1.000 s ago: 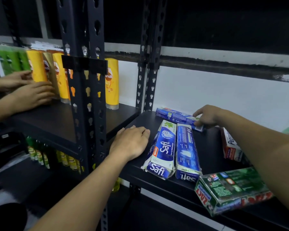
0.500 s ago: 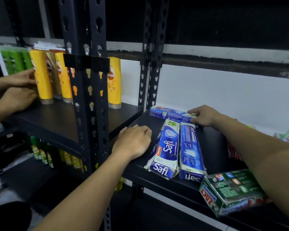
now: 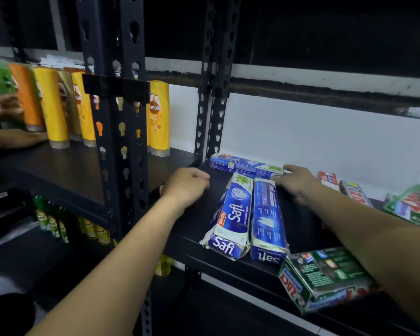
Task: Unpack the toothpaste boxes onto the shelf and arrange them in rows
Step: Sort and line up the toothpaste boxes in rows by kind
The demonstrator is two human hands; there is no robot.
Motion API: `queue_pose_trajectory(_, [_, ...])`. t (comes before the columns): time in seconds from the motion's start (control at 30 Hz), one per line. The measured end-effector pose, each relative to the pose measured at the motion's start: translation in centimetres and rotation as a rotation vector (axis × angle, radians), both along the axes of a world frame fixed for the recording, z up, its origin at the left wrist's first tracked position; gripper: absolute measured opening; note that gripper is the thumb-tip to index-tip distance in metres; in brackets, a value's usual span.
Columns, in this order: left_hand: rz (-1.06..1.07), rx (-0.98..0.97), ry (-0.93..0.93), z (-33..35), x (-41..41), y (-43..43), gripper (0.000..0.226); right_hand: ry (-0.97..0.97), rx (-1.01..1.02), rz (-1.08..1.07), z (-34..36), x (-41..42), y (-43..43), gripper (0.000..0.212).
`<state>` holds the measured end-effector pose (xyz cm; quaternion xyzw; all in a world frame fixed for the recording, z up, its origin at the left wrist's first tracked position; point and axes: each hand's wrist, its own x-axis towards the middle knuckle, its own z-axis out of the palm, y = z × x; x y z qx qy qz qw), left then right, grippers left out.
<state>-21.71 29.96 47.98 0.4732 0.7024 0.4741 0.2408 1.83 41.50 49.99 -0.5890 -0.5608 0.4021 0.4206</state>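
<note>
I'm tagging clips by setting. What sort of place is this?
Probably a small shop or stockroom: black slotted metal shelving holds a row of Sunsilk bottles, Safi toothpaste boxes and a green Zact box, with more bottles on the shelf below.

Left Safi box (image 3: pixel 230 214) and right Safi box (image 3: pixel 267 214) side by side on shelf (image 3: pixel 194 229), lengthwise, touching. Crosswise box (image 3: pixel 243 164) right behind them. Left hand (image 3: pixel 184 185) just left of pair; right hand (image 3: pixel 298 183) at crosswise box's right end. Zact pack (image 3: pixel 325 277) at front edge, right. Bottles (image 3: pixel 56 105) on neighbouring shelf (image 3: pixel 58 166), left, beyond upright post (image 3: pixel 117 141).
</note>
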Motion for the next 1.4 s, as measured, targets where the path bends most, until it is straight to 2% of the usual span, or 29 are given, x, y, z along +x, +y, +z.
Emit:
queue_pose_trajectory(0.03, [0.023, 0.056, -0.069, 0.1, -0.2, 1.1, 0.010, 0.046, -0.012, -0.005, -0.2, 0.1, -0.2, 0.076])
queue_pose_trajectory(0.1, [0.067, 0.124, -0.086, 0.4, -0.4, 3.2, 0.010, 0.114, -0.006, 0.000, -0.5, 0.2, 0.0, 0.081])
queue_pose_trajectory(0.2, [0.147, 0.118, 0.066, 0.6, -0.8, 6.2, 0.021, 0.101, 0.007, 0.003, -0.8, 0.0, 0.6, 0.073])
queue_pose_trajectory(0.23, [0.171, 0.100, 0.134, 0.6, -0.9, 7.0, 0.019, 0.106, 0.003, 0.008, -0.9, 0.0, 0.6, 0.062])
queue_pose_trajectory(0.3, [0.204, 0.051, 0.268, 0.3, -0.7, 8.1, 0.018, 0.108, 0.012, 0.007, -1.2, 0.0, 0.8, 0.024])
queue_pose_trajectory(0.33, [0.204, 0.022, 0.332, 0.2, -0.6, 8.4, 0.024, 0.110, 0.024, 0.000, -1.3, 0.0, 0.9, 0.016])
queue_pose_trajectory(0.47, [0.123, 0.011, 0.407, -0.1, -1.0, 8.9, 0.028, 0.058, 0.071, -0.063, -1.4, 0.0, 1.4, 0.027])
queue_pose_trajectory(0.63, [0.035, 0.011, 0.442, -0.1, -1.3, 8.7, 0.038, 0.132, 0.034, -0.028, -1.5, 0.1, 1.5, 0.026])
queue_pose_trajectory(0.87, [-0.024, 0.042, 0.374, -0.3, -1.6, 9.0, 0.039, 0.178, 0.000, 0.023, -1.2, 0.0, 1.2, 0.034])
queue_pose_trajectory(1.1, [-0.022, 0.037, 0.343, -0.3, -1.5, 9.1, 0.051, 0.140, 0.026, -0.019, -1.2, -0.1, 0.9, 0.024])
queue_pose_trajectory(1.4, [-0.029, 0.051, 0.350, -0.3, -1.5, 9.2, 0.051, 0.048, 0.054, -0.046, -1.1, -0.1, 0.8, 0.017])
